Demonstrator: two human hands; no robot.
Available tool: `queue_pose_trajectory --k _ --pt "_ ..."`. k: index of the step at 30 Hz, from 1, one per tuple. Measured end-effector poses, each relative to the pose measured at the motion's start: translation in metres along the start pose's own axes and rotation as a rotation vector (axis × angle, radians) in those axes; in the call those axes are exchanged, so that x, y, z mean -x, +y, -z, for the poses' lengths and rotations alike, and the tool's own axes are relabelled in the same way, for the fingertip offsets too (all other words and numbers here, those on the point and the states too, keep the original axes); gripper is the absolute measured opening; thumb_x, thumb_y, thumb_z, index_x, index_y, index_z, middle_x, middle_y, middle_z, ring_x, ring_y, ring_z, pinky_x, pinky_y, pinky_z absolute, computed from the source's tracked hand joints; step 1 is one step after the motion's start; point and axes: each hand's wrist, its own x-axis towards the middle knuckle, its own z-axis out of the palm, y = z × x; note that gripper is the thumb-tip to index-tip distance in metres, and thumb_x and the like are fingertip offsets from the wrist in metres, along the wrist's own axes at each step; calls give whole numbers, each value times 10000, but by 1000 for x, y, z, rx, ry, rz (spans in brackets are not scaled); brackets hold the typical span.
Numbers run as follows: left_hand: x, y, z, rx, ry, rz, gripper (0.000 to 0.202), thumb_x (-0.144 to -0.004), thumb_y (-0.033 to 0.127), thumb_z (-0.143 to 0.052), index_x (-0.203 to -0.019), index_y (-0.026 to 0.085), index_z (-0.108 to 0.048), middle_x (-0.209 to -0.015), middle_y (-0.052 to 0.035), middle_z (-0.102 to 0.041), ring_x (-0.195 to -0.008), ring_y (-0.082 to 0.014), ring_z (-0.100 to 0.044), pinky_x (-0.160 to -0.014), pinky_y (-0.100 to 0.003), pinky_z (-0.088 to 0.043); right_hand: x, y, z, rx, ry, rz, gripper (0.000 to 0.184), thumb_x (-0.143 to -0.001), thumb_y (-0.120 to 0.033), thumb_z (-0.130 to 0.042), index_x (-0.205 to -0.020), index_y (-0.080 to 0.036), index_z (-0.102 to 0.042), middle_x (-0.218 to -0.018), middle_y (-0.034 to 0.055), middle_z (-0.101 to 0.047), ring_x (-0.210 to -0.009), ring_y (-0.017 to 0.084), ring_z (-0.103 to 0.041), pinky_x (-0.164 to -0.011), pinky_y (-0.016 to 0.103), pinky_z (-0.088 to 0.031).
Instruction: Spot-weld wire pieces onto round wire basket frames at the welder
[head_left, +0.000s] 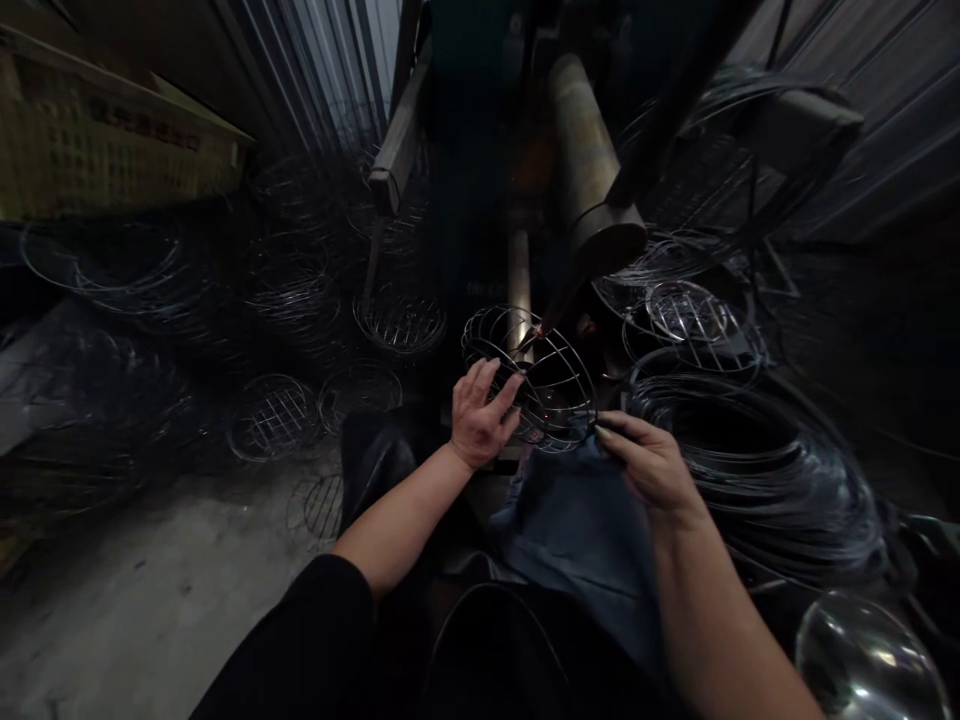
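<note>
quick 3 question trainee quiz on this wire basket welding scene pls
1. True or false: both hands touch the wire basket.
2. What lies right of the right hand? A) wire coil B) cardboard box C) hammer
3. Where do sparks glow?

Key:
1. True: the left hand holds its near-left rim, the right its lower right rim.
2. A, the wire coil.
3. At the welder tip, on the basket's top.

Both arms reach forward, bare forearms, dark sleeve on the left upper arm. Left hand [480, 418] is up with fingers spread and curled a bit, back facing the camera. Right hand [649, 462] sits lower, fingers pinched together pointing left.
</note>
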Motion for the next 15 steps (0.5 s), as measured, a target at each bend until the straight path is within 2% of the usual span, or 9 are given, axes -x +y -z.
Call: queue_pose_trajectory --k 1,3,6,8,12,15 --pt "-3 0 -3 -29 37 -42 446 -803 363 -627 -1232 239 -612 -1355 -134 -475 -1284 -304 -404 -1031 -447 -348 2 2 -4 18 1 33 260 -613 -368 -810 -804 -208 -735 -757 16 -652 -599 115 -538 -542 242 -439" --pt "-9 0 -7 -54 85 -41 400 -808 408 -629 -1168 234 -655 -1281 -134 -519 -1222 -295 -450 -998 -438 -377 6 0 -14 68 -43 59 215 -661 -359 -776 -799 -203 -722 -746 14 -638 -602 114 -525 -540 240 -429" --pt "-11 3 -7 -7 79 51 311 -826 403 -619 -1069 228 -701 -1089 -104 -584 -1083 -242 -512 -946 -392 -424 10 -9 -26 103 -94 37 204 -716 -354 -735 -840 -197 -698 -600 -25 -561 -516 94 -456 -483 220 -375" --pt "-9 5 -6 70 58 103 302 -839 371 -612 -1076 203 -696 -1019 -96 -583 -1009 -208 -531 -914 -356 -451 11 -15 -32 81 -56 40 217 -731 -365 -723 -860 -195 -679 -543 -46 -517 -465 83 -409 -437 209 -328" --pt "-12 6 -7 185 61 196 338 -830 334 -632 -1124 172 -668 -1072 -110 -554 -1018 -193 -542 -913 -331 -467 3 -27 -42 40 50 76 255 -725 -388 -724 -868 -189 -654 -553 -45 -526 -431 75 -379 -396 203 -285" --pt "-18 6 -11 202 57 281 328 -813 320 -652 -1111 185 -671 -1094 -106 -547 -1045 -198 -544 -934 -336 -460 -8 -32 -47 114 89 148 255 -731 -402 -710 -840 -182 -644 -549 -50 -493 -435 75 -374 -400 205 -295"
